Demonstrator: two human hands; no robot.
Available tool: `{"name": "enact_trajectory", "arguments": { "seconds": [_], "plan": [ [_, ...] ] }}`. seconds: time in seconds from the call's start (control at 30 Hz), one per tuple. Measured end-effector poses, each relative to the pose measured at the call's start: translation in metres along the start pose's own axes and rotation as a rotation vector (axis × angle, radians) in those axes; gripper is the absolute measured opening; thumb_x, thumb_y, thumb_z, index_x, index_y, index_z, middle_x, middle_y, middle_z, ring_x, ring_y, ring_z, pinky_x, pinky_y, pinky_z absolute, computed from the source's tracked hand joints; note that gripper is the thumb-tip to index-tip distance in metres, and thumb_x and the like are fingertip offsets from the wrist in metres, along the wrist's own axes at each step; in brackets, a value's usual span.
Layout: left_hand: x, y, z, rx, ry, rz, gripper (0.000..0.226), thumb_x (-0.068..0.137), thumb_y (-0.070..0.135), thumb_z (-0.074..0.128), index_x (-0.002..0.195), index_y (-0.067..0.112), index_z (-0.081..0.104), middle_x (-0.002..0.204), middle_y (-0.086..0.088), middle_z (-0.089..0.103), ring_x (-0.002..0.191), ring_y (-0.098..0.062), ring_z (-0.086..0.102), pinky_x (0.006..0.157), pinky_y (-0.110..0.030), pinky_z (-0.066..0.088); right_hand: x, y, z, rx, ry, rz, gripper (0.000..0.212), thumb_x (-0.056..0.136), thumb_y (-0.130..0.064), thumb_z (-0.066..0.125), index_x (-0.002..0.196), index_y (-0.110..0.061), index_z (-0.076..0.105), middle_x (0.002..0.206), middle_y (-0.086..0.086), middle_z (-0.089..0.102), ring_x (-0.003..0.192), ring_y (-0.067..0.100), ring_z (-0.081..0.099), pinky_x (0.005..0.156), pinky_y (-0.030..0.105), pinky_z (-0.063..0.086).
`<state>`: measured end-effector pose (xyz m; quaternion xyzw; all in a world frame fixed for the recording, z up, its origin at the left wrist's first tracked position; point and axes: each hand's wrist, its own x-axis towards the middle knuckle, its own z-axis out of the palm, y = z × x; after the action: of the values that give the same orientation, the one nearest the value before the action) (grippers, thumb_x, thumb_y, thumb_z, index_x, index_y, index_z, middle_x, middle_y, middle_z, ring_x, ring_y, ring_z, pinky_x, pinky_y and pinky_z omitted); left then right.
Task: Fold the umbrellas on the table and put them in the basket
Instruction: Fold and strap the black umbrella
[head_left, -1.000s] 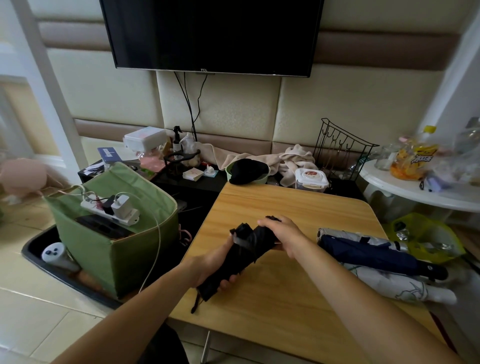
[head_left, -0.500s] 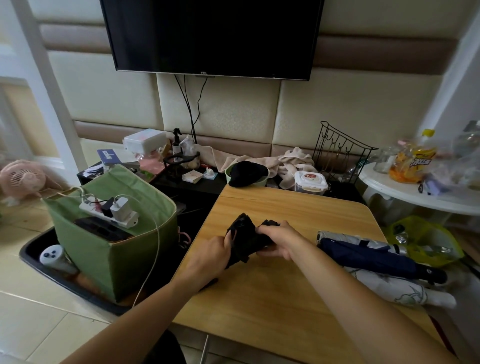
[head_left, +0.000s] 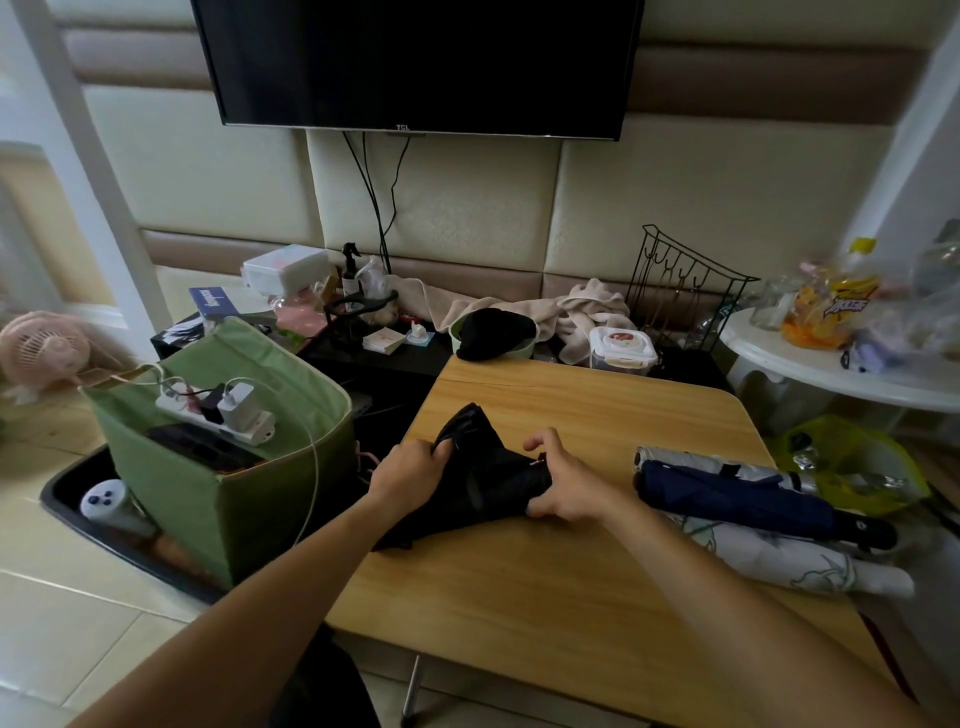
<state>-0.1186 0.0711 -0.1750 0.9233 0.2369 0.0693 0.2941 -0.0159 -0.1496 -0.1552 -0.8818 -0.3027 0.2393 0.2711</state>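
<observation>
A black umbrella (head_left: 475, 480) lies on the wooden table (head_left: 571, 582) near its left edge, its canopy loose and bunched. My left hand (head_left: 408, 467) pinches a fold of the canopy at the upper left. My right hand (head_left: 563, 486) grips the bundle at its right end. To the right lie a navy umbrella (head_left: 737, 493), a silver one (head_left: 748, 467) behind it and a white patterned one (head_left: 779, 558) in front, all collapsed. The green fabric basket (head_left: 234, 499) stands on the floor left of the table.
A power strip (head_left: 218, 415) with chargers and a dark item sit across the basket's top. A black tray (head_left: 78, 514) holds the basket. Behind the table are towels, a wipes box (head_left: 621, 348) and a wire rack (head_left: 680, 291). A white side table (head_left: 841, 374) stands at right.
The black umbrella went from held up at an angle to lying down on the table. My left hand moved from its lower shaft up to the canopy, whose fabric has spread looser.
</observation>
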Motion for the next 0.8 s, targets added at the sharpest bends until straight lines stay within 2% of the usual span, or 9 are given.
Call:
{"name": "enact_trajectory", "arguments": {
  "seconds": [0.1,0.2,0.27,0.33,0.43,0.53,0.63,0.73,0.8],
  "plan": [
    [0.004,0.0,0.002,-0.008,-0.029,-0.05,0.054,0.104,0.057,0.037,0.093,0.012,0.065,0.087,-0.008,0.067,0.079,-0.027,0.066,0.081,-0.044,0.057,0.0,0.006,-0.001,-0.131,-0.071,-0.105,0.074,0.079,-0.045,0.086,0.133,-0.033,0.037,0.136,-0.001,0.039,0.124,0.019,0.041,0.102,0.041,0.044],
    [0.007,0.0,0.003,-0.019,-0.038,-0.093,0.059,0.101,0.061,0.037,0.088,0.012,0.067,0.086,-0.007,0.069,0.078,-0.026,0.066,0.081,-0.041,0.057,-0.001,0.011,0.0,-0.156,0.081,-0.175,0.058,0.084,-0.068,0.07,0.125,-0.033,0.05,0.141,-0.006,0.034,0.136,0.016,0.03,0.115,0.044,0.033],
    [0.007,0.001,0.002,-0.029,-0.04,-0.103,0.063,0.099,0.064,0.036,0.085,0.011,0.066,0.083,-0.008,0.069,0.076,-0.026,0.066,0.077,-0.038,0.056,-0.001,0.015,0.003,-0.221,0.315,-0.346,0.045,0.092,-0.062,0.064,0.12,-0.029,0.054,0.136,-0.007,0.038,0.133,0.015,0.033,0.111,0.04,0.032],
    [0.007,0.002,0.003,-0.036,-0.039,-0.1,0.065,0.099,0.066,0.033,0.084,0.012,0.065,0.082,-0.007,0.069,0.075,-0.026,0.067,0.076,-0.038,0.055,-0.001,0.012,0.006,-0.235,0.438,-0.531,0.029,0.095,-0.049,0.064,0.111,-0.026,0.058,0.121,-0.009,0.047,0.119,0.013,0.042,0.102,0.035,0.038],
    [0.003,0.005,0.003,-0.032,-0.024,-0.099,0.066,0.1,0.067,0.03,0.089,0.013,0.066,0.084,-0.005,0.067,0.077,-0.024,0.066,0.079,-0.039,0.057,0.001,0.006,0.01,-0.259,0.326,-0.603,0.013,0.095,-0.035,0.066,0.103,-0.025,0.066,0.104,-0.008,0.055,0.105,0.012,0.047,0.093,0.037,0.046],
    [0.002,0.006,0.0,-0.067,-0.054,-0.079,0.067,0.1,0.068,0.029,0.097,0.013,0.068,0.088,-0.006,0.068,0.081,-0.023,0.066,0.084,-0.041,0.057,0.006,0.004,0.012,-0.327,0.232,-0.537,0.02,0.094,-0.034,0.067,0.112,-0.024,0.066,0.109,-0.005,0.053,0.11,0.014,0.044,0.097,0.039,0.045],
    [0.002,0.002,-0.005,-0.069,-0.113,-0.034,0.064,0.094,0.072,0.041,0.113,0.016,0.065,0.097,-0.005,0.069,0.088,-0.023,0.068,0.086,-0.044,0.059,0.009,0.001,0.013,-0.389,0.205,-0.495,0.029,0.093,-0.037,0.066,0.12,-0.026,0.06,0.115,-0.005,0.051,0.115,0.015,0.042,0.099,0.039,0.043],
    [0.002,0.0,-0.007,0.155,-0.053,0.169,0.081,0.073,0.083,0.054,0.13,0.025,0.05,0.12,0.0,0.06,0.11,-0.022,0.06,0.095,-0.046,0.054,0.01,-0.004,0.012,-0.418,0.151,-0.432,0.045,0.091,-0.039,0.065,0.131,-0.026,0.052,0.122,-0.006,0.05,0.118,0.016,0.042,0.099,0.039,0.043],
    [0.002,0.001,-0.008,0.163,0.047,0.378,0.084,0.07,0.079,0.054,0.139,0.033,0.045,0.129,0.003,0.051,0.12,-0.021,0.051,0.101,-0.045,0.048,0.011,-0.006,0.01,-0.435,0.107,-0.396,0.048,0.09,-0.041,0.066,0.133,-0.024,0.053,0.118,-0.004,0.047,0.117,0.018,0.042,0.098,0.041,0.043]
  ]
}}
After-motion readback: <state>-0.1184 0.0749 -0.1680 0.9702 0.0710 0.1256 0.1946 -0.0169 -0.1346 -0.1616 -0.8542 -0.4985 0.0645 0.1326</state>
